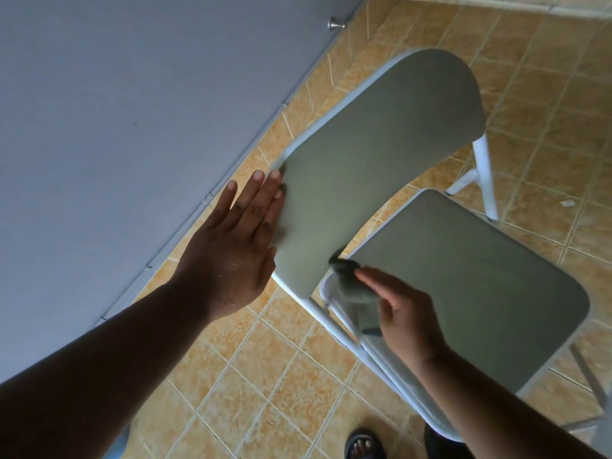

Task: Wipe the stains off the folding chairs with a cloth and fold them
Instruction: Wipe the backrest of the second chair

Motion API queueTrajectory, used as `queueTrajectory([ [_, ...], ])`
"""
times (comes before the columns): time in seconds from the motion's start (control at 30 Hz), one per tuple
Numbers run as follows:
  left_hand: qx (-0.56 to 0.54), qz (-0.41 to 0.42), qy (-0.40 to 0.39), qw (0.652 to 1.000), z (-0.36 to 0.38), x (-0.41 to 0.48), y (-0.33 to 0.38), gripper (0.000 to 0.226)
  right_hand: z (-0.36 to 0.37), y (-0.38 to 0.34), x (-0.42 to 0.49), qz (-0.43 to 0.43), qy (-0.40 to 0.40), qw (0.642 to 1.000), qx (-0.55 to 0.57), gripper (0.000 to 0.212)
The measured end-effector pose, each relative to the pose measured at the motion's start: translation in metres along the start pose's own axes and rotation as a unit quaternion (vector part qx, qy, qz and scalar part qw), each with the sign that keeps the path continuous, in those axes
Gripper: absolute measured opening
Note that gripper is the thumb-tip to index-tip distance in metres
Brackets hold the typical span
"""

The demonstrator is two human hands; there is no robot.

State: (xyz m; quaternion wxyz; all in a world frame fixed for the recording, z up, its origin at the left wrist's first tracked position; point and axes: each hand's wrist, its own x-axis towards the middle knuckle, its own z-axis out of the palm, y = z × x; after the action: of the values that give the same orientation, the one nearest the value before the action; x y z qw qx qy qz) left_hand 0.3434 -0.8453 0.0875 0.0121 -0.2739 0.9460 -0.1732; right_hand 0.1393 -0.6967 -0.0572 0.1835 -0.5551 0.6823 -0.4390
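A floor [265, 369] of orange-tan mottled tiles with pale grout lines carries everything here. The white-framed folding chair [463, 293] stands unfolded on it beside a grey wall. A sandalled foot [364, 445] rests on the tiles at the bottom edge.

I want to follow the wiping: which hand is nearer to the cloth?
Right. The right hand holds the cloth at the backrest's lower corner; the left hand lies flat against the backrest edge, apart from it.

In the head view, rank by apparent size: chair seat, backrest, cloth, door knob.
Seat and backrest look alike; the seat is nearer, so unranked.
Cloth, bunched in the right hand.
Door knob.
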Motion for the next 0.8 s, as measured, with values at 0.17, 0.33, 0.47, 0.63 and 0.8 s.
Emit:
queueTrajectory([
  [0.17, 0.008, 0.029, 0.025, 0.999, 0.0, 0.03, 0.0, 0.065, -0.083, 0.015, 0.137, 0.136, 0.225, 0.963, -0.06, 0.038],
  [0.33, 0.009, 0.026, 0.033, 0.999, 0.007, 0.036, 0.002, 0.062, -0.083, -0.013, 0.227, 0.132, 0.282, 0.95, 0.015, 0.033],
  [0.47, 0.01, 0.029, 0.041, 0.999, 0.01, 0.035, 0.001, 0.062, -0.022, -0.028, 0.196, 0.085, 0.286, 0.954, -0.024, 0.05],
  [0.63, 0.008, 0.03, 0.045, 0.999, 0.012, 0.033, -0.001, 0.068, 0.059, -0.062, 0.067, 0.024, 0.188, 0.982, -0.007, 0.053],
  [0.8, 0.007, 0.028, 0.049, 0.998, 0.011, 0.033, 0.0, 0.075, 0.072, -0.06, -0.022, -0.052, 0.013, 0.997, 0.058, 0.045],
])
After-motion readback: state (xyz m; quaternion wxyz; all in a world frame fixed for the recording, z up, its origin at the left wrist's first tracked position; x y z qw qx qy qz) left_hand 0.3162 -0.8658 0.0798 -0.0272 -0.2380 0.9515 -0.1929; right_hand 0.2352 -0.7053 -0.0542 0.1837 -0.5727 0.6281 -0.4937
